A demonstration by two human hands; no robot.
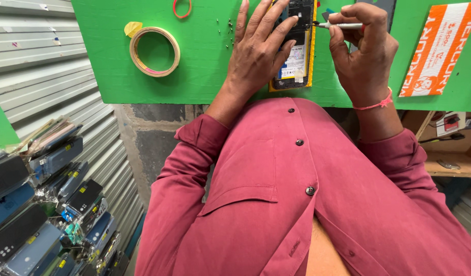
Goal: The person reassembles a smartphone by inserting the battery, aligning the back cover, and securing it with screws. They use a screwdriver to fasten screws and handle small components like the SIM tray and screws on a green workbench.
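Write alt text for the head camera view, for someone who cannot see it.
Seen from above, a person in a red shirt steadies an opened phone on a green table with the left hand, while the right hand holds a slim screwdriver to it. A tape roll and tiny screws lie nearby.

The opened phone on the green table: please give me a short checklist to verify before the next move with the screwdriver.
1. Left hand presses the opened phone flat: ok.
2. Right hand has a firm grip on the screwdriver: ok.
3. Screwdriver tip seated in a screw: cannot tell, too small.
4. Loose screws lie together on the green table, apart from the phone: ok.
5. Tape roll out of the hands' way: ok.
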